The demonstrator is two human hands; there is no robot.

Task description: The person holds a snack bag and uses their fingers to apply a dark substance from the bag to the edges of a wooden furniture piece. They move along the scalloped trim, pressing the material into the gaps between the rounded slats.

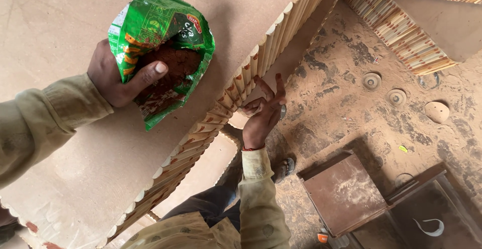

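Left hand [113, 76] grips green pouch [160, 48] of brown powder above the board [65, 168]; right hand [263, 113], fingers loosely spread, presses the board's ribbed edge [221, 111].

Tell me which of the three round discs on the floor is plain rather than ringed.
The rightmost disc, smooth and tan. The other two discs, left of it, show raised concentric rings.

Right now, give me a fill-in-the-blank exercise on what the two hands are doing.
1. The left hand holds an open ____ packet.
2. The packet contains reddish-brown ____.
3. The right hand touches the ____ edge of the board.
Missing words: green; powder; ribbed
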